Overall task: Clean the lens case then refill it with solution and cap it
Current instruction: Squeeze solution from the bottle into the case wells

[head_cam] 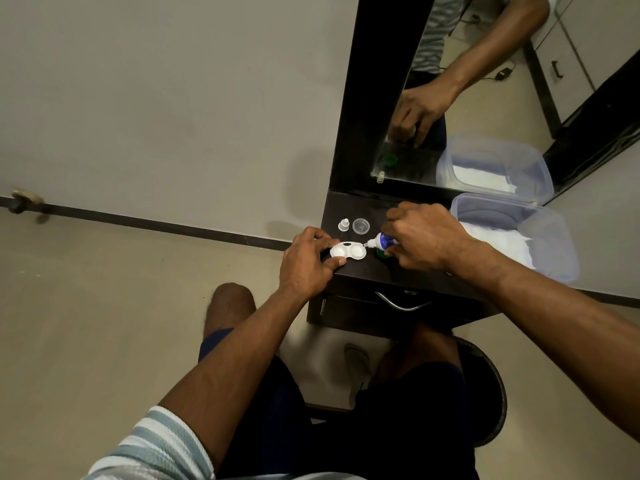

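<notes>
Left hand (306,263): pinches the white lens case (347,251) at its left well, near the dark worktop (367,271) edge.
Right hand (424,237): curled round the tilted solution bottle (381,241), nozzle at the case's right well.
Behind: small white cap (343,224), clear lid (361,225), plastic tub (519,233).

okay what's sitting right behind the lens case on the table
Behind the white lens case, toward the mirror, stand a small white bottle cap and a clear round lid. A green cap lies mostly hidden under the right hand holding the solution bottle.
</notes>
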